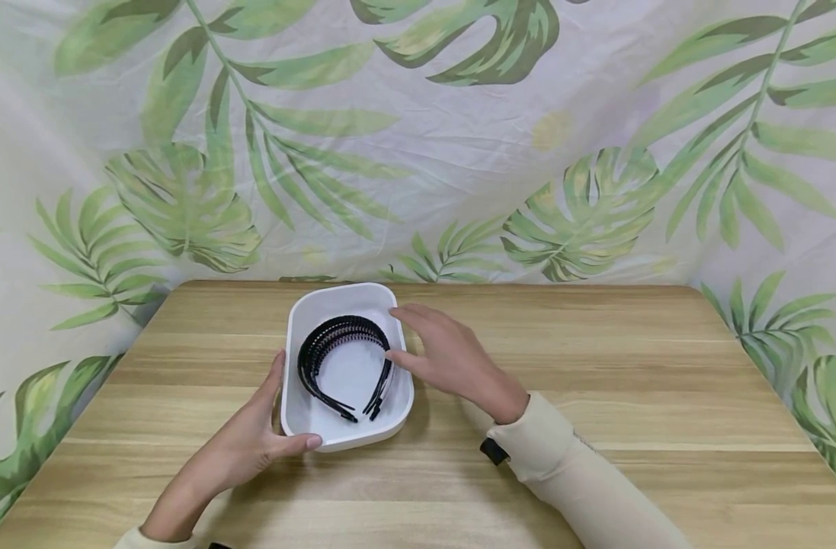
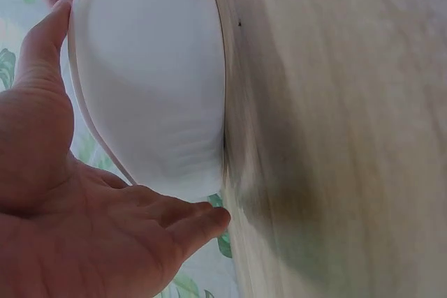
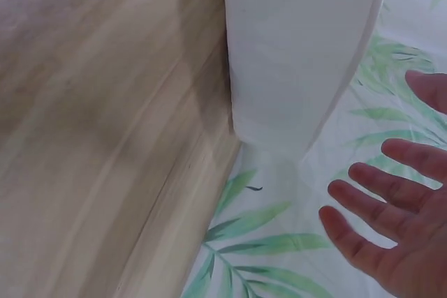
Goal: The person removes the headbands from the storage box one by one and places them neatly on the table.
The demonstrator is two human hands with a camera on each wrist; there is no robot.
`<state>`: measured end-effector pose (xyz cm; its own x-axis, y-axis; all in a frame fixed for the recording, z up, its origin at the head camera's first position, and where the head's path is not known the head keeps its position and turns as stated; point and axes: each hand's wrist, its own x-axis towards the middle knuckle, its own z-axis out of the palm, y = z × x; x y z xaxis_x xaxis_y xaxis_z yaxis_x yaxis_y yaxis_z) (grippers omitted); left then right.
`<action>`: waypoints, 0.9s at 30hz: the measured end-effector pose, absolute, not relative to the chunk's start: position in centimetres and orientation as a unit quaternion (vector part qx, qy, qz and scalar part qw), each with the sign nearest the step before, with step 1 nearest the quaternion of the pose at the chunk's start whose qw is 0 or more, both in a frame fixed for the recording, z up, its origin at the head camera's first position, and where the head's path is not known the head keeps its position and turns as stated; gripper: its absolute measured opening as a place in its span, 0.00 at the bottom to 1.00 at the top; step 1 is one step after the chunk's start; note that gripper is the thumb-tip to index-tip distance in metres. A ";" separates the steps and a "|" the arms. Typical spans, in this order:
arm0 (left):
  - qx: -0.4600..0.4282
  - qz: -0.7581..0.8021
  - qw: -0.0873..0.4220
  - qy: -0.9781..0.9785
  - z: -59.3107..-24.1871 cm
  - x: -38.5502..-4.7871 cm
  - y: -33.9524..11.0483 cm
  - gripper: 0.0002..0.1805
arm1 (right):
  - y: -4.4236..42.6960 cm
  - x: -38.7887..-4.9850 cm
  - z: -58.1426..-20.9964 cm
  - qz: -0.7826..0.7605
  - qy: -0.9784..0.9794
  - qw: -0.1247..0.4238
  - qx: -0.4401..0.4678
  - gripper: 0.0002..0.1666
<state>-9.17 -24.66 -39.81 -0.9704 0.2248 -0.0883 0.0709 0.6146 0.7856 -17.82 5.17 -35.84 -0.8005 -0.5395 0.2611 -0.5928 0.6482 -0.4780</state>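
Note:
A white rounded-corner plastic bin (image 1: 349, 440) stands on the table left of the middle. Inside it lie several black toothed headbands (image 1: 309, 352) nested together, their ends toward me. My left hand (image 1: 242, 442) spans the bin's near left corner, thumb on the near rim and fingers stretched along the left side. In the left wrist view, the left hand (image 2: 91, 221) touches the white outer wall of the bin (image 2: 154, 75). Over the bin's right rim hovers my right hand (image 1: 448, 351), holding nothing. Its fingers spread apart, away from the bin wall, in the right wrist view.
The wood-grain table (image 1: 596, 351) extends well to the right of the bin. A leaf-printed cloth (image 1: 459, 152) hangs behind the table and at both sides. A small black strap end (image 1: 494, 451) shows at the right sleeve.

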 end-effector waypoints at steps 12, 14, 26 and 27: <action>0.099 0.420 0.081 0.898 -39.9 -9.1 -24.7 0.76 | 3.5 -19.9 -36.3 0.321 -0.873 0.029 0.367 0.33; 0.105 0.424 0.078 0.896 -40.0 -9.1 -24.7 0.76 | 3.3 -20.3 -36.4 0.334 -0.870 0.018 0.363 0.33; 0.118 0.454 0.081 0.880 -40.1 -9.1 -24.8 0.76 | 1.9 -22.1 -36.7 0.383 -0.859 -0.046 0.336 0.32; 0.118 0.456 0.082 0.878 -40.1 -9.1 -24.8 0.76 | 1.9 -22.2 -36.7 0.382 -0.859 -0.045 0.337 0.32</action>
